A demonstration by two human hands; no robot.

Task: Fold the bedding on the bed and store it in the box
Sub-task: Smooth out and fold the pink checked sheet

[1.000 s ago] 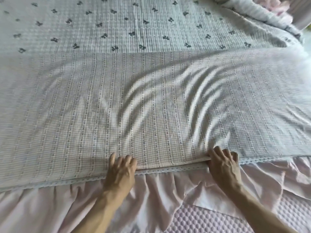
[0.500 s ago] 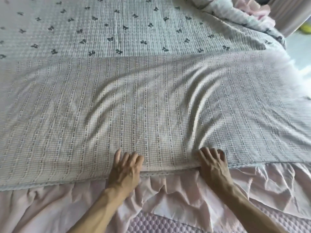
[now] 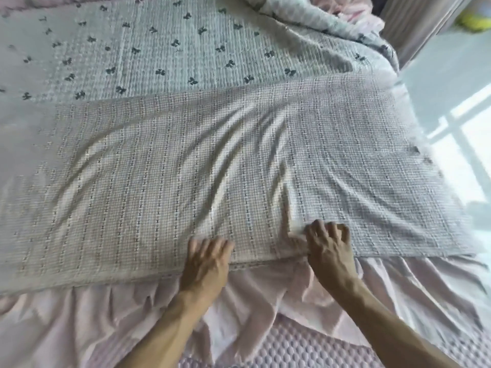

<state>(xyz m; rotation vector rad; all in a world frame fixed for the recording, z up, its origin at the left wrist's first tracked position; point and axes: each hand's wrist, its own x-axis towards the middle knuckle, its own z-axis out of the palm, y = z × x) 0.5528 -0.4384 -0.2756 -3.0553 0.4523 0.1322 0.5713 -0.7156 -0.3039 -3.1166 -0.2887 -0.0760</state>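
A grey-pink checked bedding sheet [image 3: 186, 160] lies folded in a wide band across the bed, creased in the middle. Its trimmed near edge runs along a pink ruffle [image 3: 93, 314]. My left hand [image 3: 206, 264] rests flat on that near edge with the fingers spread. My right hand [image 3: 330, 251] is a little to its right, fingers curled into the sheet, with a small ridge of fabric bunched up beside it. No box is in view.
A quilted cover with dark bow prints [image 3: 186, 49] lies beyond the sheet. A bunched duvet [image 3: 318, 11] sits at the far right corner. A lilac padded mattress [image 3: 292, 349] shows below the ruffle. Bright floor [image 3: 451, 88] lies past the bed's right side.
Both hands have shifted right along the near edge and come closer together. The right hand has pushed forward and bunched the fabric. The view has swung right, showing the sheet's right end and the floor.
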